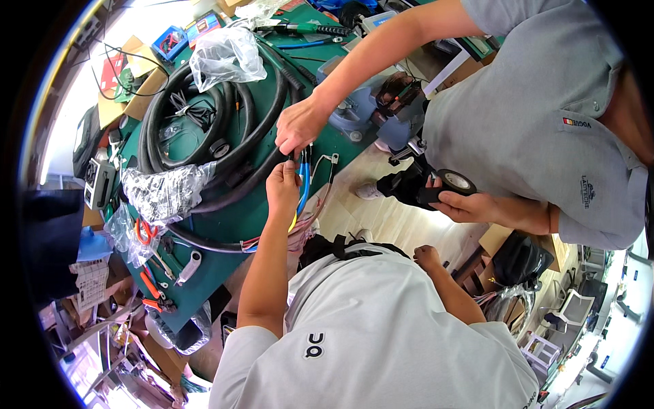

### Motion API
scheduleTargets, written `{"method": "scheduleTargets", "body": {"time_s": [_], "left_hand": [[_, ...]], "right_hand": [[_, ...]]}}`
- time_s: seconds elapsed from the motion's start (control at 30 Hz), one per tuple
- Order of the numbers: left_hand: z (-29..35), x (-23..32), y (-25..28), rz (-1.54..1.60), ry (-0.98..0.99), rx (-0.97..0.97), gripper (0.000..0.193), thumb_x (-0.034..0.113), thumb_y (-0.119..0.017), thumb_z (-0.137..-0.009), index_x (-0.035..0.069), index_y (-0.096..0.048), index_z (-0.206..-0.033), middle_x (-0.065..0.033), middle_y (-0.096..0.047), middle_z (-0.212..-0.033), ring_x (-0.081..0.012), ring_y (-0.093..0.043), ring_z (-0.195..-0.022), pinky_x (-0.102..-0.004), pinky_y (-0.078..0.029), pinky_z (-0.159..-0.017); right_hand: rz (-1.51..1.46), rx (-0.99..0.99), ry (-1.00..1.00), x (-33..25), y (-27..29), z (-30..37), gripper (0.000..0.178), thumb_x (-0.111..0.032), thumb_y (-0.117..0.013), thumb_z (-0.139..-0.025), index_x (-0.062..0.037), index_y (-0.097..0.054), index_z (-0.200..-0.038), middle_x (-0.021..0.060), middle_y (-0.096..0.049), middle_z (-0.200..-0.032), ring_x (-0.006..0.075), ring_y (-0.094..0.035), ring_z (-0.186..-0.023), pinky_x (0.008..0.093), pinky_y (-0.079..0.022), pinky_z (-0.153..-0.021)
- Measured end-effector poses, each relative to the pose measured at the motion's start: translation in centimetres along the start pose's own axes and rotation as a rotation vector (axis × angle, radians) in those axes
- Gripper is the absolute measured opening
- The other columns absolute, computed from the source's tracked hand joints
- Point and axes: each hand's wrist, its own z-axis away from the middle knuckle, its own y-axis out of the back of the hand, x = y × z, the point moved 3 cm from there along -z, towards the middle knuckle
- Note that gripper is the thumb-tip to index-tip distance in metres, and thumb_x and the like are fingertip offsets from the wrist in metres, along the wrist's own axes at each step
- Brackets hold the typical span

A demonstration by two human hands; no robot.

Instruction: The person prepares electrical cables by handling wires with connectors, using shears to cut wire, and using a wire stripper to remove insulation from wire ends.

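My left hand [283, 187] is closed in a pinch at the table edge, around a small dark piece [291, 156] whose kind is mostly hidden by fingers. A co-worker's hand [302, 127] grips at the same spot, its fingertips almost touching mine. Just right of my left hand, blue wires [304, 180] and a brown wire with a metal lug [334, 159] stick out past the edge. My right hand [427, 256] hangs by my side with curled fingers and nothing visible in it. The co-worker's other hand [458, 204] holds a roll of black tape [457, 181].
Thick black cable [146, 133] lies coiled on the green table [221, 269], with plastic bags [228, 58] on and around it. Red-handled scissors [145, 232] and orange-handled pliers [151, 286] lie near the left corner. The co-worker stands close on the right. Cardboard boxes [139, 78] stand at the far left.
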Motion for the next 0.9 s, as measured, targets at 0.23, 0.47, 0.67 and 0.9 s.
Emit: {"method": "scheduleTargets", "body": {"time_s": [0.23,0.47,0.67,0.9], "left_hand": [[1.8,0.9,-0.7,-0.3,-0.196,0.068,0.025,0.021,-0.052,-0.097,-0.002,-0.063,-0.095,-0.0085,-0.066,-0.072,-0.0129,-0.054,-0.064,-0.0302,-0.044,-0.062],[3.7,2.2,-1.2,-0.397,-0.301,0.173,0.026,0.021,-0.052,-0.098,-0.002,-0.063,-0.095,-0.0097,-0.066,-0.068,-0.0152,-0.057,-0.06,-0.0305,-0.045,-0.058],[4.2,2.2,-1.5,-0.451,-0.264,0.204,0.024,0.02,-0.053,-0.097,-0.002,-0.061,-0.096,-0.0095,-0.066,-0.069,-0.0167,-0.06,-0.062,-0.0311,-0.046,-0.059],[2.6,-1.5,-0.7,-0.422,-0.237,0.214,0.03,0.019,-0.058,-0.093,-0.005,-0.058,-0.111,-0.0126,-0.069,-0.087,-0.0196,-0.064,-0.074,-0.0315,-0.05,-0.07]], "right_hand": [[-0.015,-0.001,0.015,1.4,1.0,-1.1,0.023,-0.02,-0.056,-0.086,0.0013,-0.064,-0.085,0.0096,-0.065,-0.07,0.0188,-0.062,-0.057,0.0321,-0.05,-0.049],[0.031,-0.035,0.04,1.1,1.8,-0.4,0.023,-0.02,-0.055,-0.086,0.0011,-0.064,-0.084,0.0103,-0.064,-0.07,0.0197,-0.061,-0.056,0.0322,-0.05,-0.049],[0.184,-0.068,0.197,4.8,1.6,-2.3,0.024,-0.02,-0.055,-0.086,0.0021,-0.064,-0.084,0.012,-0.065,-0.072,0.0213,-0.063,-0.057,0.0336,-0.051,-0.05],[0.223,-0.055,0.197,4.9,1.8,-2.0,0.025,-0.02,-0.054,-0.085,0.0033,-0.064,-0.085,0.0141,-0.067,-0.074,0.0227,-0.065,-0.06,0.0346,-0.053,-0.052]]}}
